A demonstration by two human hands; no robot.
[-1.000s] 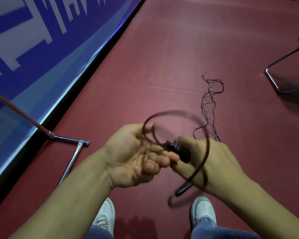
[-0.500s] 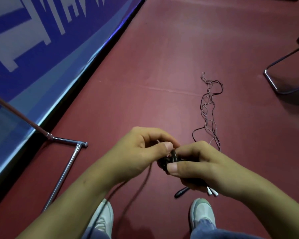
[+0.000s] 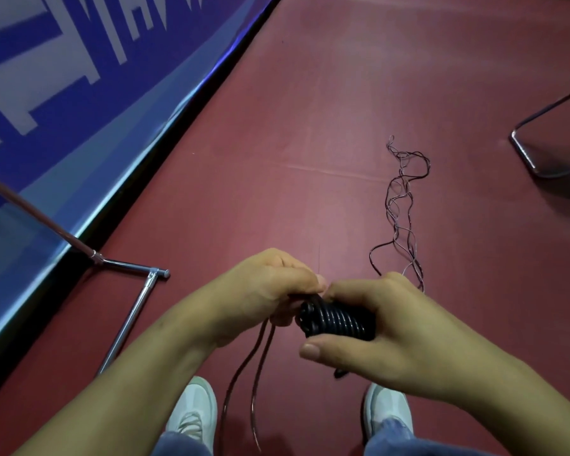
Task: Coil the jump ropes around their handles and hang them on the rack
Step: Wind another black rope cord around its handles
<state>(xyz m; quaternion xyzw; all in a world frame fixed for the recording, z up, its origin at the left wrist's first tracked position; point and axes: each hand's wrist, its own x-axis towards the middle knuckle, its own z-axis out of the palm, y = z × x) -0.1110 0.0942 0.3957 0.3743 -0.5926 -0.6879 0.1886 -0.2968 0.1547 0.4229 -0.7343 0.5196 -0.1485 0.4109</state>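
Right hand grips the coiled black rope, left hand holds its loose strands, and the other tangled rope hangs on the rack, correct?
No: in the head view the tangled rope lies on the floor beyond the right hand, not on the rack. The right hand does grip the coiled black rope, and the left hand holds its loose strands.

The coiled rope [image 3: 338, 319] looks like glossy black plastic. The rack [image 3: 130, 319] is shiny chromed metal. The red floor [image 3: 326, 126] is smooth with a dull sheen.
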